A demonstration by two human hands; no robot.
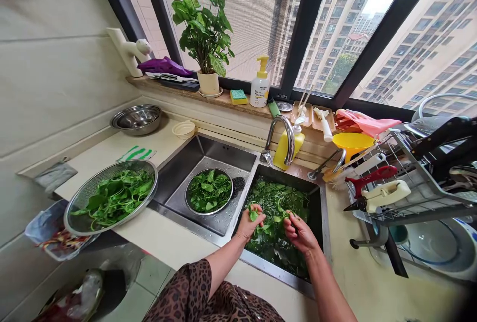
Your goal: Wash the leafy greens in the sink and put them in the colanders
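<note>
Over the right sink basin, which is full of water and floating leafy greens, both of my hands are raised. My left hand is closed on some leafy greens, a leaf poking out past the fingers. Greens are also pinched in the fingertips of my right hand, a small sprig showing at its left. In the left sink basin stands a round metal bowl holding more greens. A metal colander heaped with greens rests at the counter's left edge.
A curved faucet rises behind the basins, beside a yellow soap bottle. To the right is a wire dish rack with knives and a red peeler. A steel bowl sits back left; a potted plant stands on the sill.
</note>
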